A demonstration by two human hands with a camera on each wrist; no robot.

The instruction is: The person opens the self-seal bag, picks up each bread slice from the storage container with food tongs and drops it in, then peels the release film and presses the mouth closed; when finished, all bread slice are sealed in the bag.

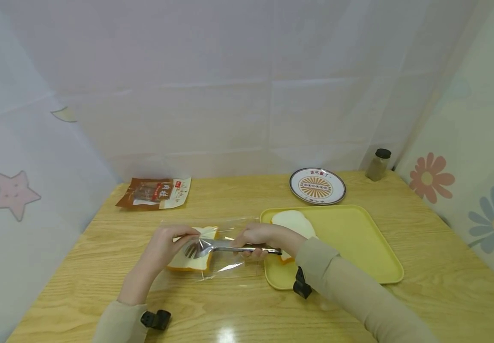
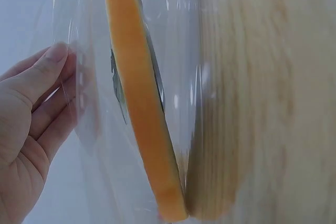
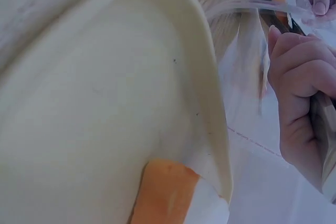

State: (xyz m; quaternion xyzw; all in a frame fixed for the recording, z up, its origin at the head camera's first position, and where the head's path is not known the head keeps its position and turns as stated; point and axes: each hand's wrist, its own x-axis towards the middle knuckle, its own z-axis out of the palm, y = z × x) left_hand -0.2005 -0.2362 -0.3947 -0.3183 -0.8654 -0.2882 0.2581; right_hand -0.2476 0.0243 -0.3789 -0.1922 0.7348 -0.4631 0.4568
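A clear plastic bag lies left of the tray, with a white bread slice edged in orange crust inside it. Thumb and fingers of my left hand pinch the film over the slice. My right hand grips the handle of metal tongs, which reach into the bag from the right. In the left wrist view, dark tong ends show on either side of the crust; whether they press on it I cannot tell. The right wrist view shows my right hand curled round the handle.
On the yellow tray at the right, a second bread slice lies partly under my right forearm. Behind it are a round patterned plate and a small jar with a black lid. A brown food packet lies back left.
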